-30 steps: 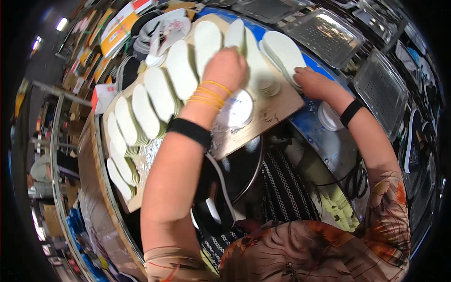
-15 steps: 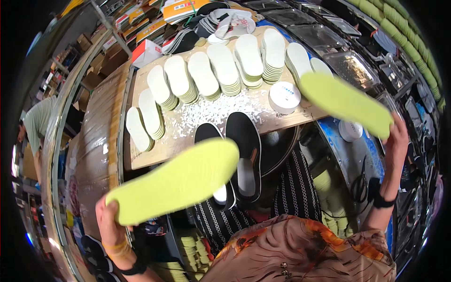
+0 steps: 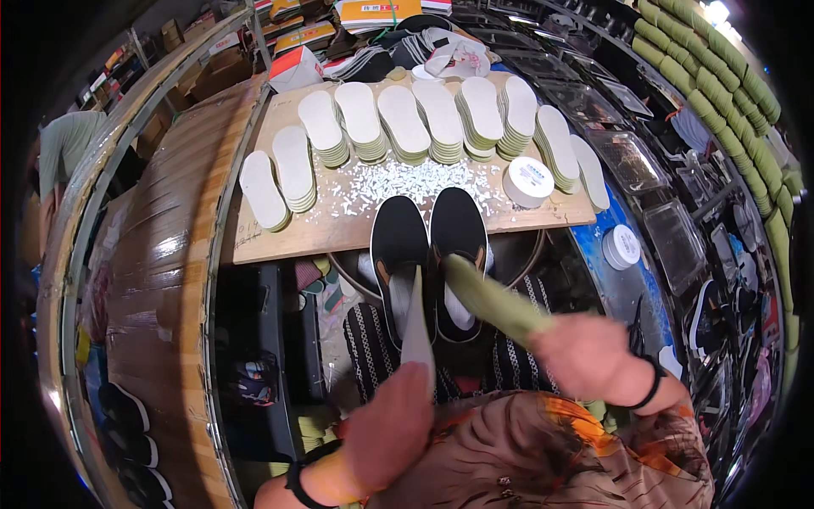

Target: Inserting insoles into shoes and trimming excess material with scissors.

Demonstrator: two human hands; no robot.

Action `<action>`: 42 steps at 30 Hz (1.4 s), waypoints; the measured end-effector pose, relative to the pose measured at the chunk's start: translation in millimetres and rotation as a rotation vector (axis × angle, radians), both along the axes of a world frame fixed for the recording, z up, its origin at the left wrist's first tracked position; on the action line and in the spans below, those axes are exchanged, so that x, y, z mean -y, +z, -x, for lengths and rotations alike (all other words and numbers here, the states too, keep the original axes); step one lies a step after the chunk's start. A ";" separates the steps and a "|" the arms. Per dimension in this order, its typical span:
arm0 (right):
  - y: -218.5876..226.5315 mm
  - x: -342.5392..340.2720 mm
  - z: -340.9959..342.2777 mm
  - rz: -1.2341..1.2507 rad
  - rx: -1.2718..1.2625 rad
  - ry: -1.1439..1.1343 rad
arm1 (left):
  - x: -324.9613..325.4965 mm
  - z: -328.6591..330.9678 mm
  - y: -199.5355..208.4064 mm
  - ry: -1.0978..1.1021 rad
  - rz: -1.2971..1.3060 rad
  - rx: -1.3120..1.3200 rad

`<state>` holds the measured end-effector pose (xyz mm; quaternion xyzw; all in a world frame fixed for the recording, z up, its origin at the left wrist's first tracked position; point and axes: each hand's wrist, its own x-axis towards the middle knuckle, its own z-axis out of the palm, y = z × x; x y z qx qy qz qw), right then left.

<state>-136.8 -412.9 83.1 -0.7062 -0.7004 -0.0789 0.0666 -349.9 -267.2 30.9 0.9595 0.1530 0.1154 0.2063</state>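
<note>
Two black slip-on shoes with white soles lie side by side, toes pointing away: the left shoe point(image 3: 398, 229) and the right shoe point(image 3: 459, 222). My left hand point(image 3: 392, 422) grips an insole point(image 3: 417, 327), seen nearly edge-on, its front end at the opening of the left shoe. In my right hand point(image 3: 585, 356), blurred by motion, is a yellow-green insole point(image 3: 496, 304) tilted down, its tip over the opening of the right shoe. How deep either tip reaches is hard to make out.
Beyond the shoes, a wooden board point(image 3: 280, 246) bears several stacks of white-topped insoles point(image 3: 403, 123), scattered white bits point(image 3: 407, 182) and a white round tub point(image 3: 528, 181). Another white tub point(image 3: 621, 246) sits on a blue surface to the right. At far left a person point(image 3: 68, 144) bends over.
Both insoles have come inward and down from wide apart to the shoe openings. They have turned from flat to steeply tilted. Both hands now sit close together near the shoes' heels.
</note>
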 end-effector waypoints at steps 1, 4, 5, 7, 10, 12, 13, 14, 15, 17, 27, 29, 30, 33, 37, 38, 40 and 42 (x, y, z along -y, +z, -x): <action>-15.1 -14.0 6.7 -0.159 0.080 0.225 | 3.2 -7.5 -0.9 -0.008 -0.001 0.001; -55.9 -35.9 11.7 -0.181 0.220 0.463 | -2.2 -25.7 -9.0 -0.148 -0.222 -0.122; -63.4 -38.2 10.8 -0.044 0.278 0.491 | -9.1 -28.7 -20.3 -0.147 -0.295 -0.207; -74.3 -30.7 1.5 -0.066 0.278 0.473 | -13.7 -29.7 -26.8 -0.153 -0.372 -0.313; -92.6 -36.8 -10.3 -0.096 0.224 0.437 | -30.4 -44.1 -44.8 -0.165 -0.437 -0.417; -128.6 -54.6 -45.0 -0.007 0.373 0.307 | -72.6 -73.3 -86.5 -0.116 -0.499 -0.106; -130.0 -60.9 -52.4 -0.055 0.277 0.280 | -81.3 -86.0 -84.8 -0.121 -0.477 -0.028; -130.8 -68.3 -57.9 -0.103 0.180 0.251 | -88.8 -96.0 -78.9 -0.136 -0.488 -0.027; -129.6 -70.4 -59.4 -0.101 0.163 0.237 | -89.4 -101.0 -72.4 -0.170 -0.372 -0.176; -116.3 -72.5 -50.8 0.249 0.013 0.106 | -89.7 -104.2 -66.8 -0.224 -0.206 -0.429; -124.1 -116.2 -92.2 0.907 -0.375 0.070 | -130.1 -152.3 -60.8 -0.464 0.190 -0.879; -129.0 -109.7 -112.8 0.824 -0.460 0.139 | -127.0 -142.1 -72.5 -0.458 0.141 -0.763; -130.9 -100.9 -123.3 0.738 -0.551 0.171 | -112.4 -143.6 -62.9 -0.344 0.113 -0.718; -141.4 -86.7 -137.8 0.561 -0.758 0.101 | -89.5 -134.8 -70.5 -0.203 -0.265 -0.596; -129.4 -68.9 -142.8 0.564 -0.860 -0.077 | -99.0 -134.6 -79.6 -0.147 -0.219 -0.522; -125.3 -64.5 -142.5 0.580 -0.898 -0.138 | -100.3 -135.7 -74.0 -0.207 -0.205 -0.565; -119.3 -70.8 -134.1 0.641 -0.885 -0.167 | -110.8 -136.6 -69.1 -0.260 -0.173 -0.602; -118.2 -77.7 -129.7 0.674 -0.760 -0.071 | -122.4 -136.6 -69.1 -0.255 0.048 -0.717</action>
